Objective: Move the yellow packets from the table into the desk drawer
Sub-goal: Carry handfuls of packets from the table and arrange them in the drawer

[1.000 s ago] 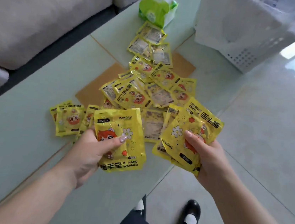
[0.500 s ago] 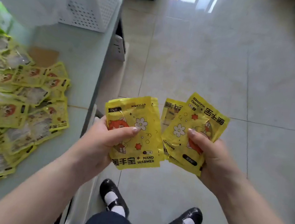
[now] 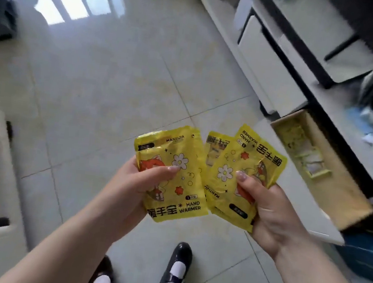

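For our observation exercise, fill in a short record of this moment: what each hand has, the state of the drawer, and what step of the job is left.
left hand: grips one yellow packet, thumb on its front
right hand: grips a fanned bunch of packets
drawer: open, to the right of the hands, yellow packets already inside
floor: pale tiles under the hands
step left: put the held packets into the drawer

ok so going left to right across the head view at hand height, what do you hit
left hand → the packet it holds → the fanned packets held by the right hand → the open desk drawer, with yellow packets already inside
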Demonstrator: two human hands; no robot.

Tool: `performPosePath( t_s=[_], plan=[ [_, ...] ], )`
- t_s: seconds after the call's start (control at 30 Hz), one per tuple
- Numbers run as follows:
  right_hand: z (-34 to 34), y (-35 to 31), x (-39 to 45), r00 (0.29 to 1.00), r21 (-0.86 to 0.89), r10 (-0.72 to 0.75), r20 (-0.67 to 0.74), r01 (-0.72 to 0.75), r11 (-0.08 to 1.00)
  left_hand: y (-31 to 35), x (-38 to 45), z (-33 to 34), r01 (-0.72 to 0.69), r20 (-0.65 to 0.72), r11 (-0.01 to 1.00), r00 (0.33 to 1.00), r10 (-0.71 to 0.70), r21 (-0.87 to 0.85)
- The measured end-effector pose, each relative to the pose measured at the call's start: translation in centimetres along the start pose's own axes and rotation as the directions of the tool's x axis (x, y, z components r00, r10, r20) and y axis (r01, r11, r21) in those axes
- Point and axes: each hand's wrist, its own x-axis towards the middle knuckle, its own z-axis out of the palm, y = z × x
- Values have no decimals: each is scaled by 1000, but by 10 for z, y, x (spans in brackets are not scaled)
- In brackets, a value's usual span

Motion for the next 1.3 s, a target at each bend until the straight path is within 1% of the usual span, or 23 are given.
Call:
performPosePath(
  t_s=[0.1,0.23,0.5,0.57,0.63,0.8,0.93,1.07,1.1,1.13,1.23,1.3],
  plan=[
    [-60,-18,-11,994,119,-55,-94,66,991,-12,28,57,43,50,997,998,-46,65],
    [-126,-31,-19,982,221,-86,-170,123,968,-27,67,117,102,93,983,989,-117,154],
    [-232,-67,-7,940,303,-133,-315,233,924,-49,157,224,164,175,928,957,-232,333],
    [-264,-77,7,924,330,-103,-367,233,915,-54,194,250,193,185,897,941,-285,398],
    [-278,-80,15,909,344,-73,-409,229,911,-52,215,264,191,165,876,943,-289,442],
    [-354,-96,54,829,404,33,-558,237,884,-69,321,324,214,158,815,924,-347,539],
    [-423,-85,98,758,459,121,-641,252,852,-117,404,353,208,146,730,910,-389,651],
    [-484,-57,151,707,461,168,-687,245,853,-188,481,360,159,158,615,889,-429,772],
    [-495,-50,164,695,470,185,-695,243,849,-204,500,358,151,148,571,885,-442,807],
    [-517,-36,186,688,464,182,-702,248,850,-232,526,354,129,155,539,880,-449,832],
    [-544,-16,226,695,468,165,-700,273,840,-267,568,348,30,178,416,874,-452,909],
    [-561,-7,252,712,463,143,-687,277,842,-287,595,346,-45,204,357,883,-422,933]
  ],
)
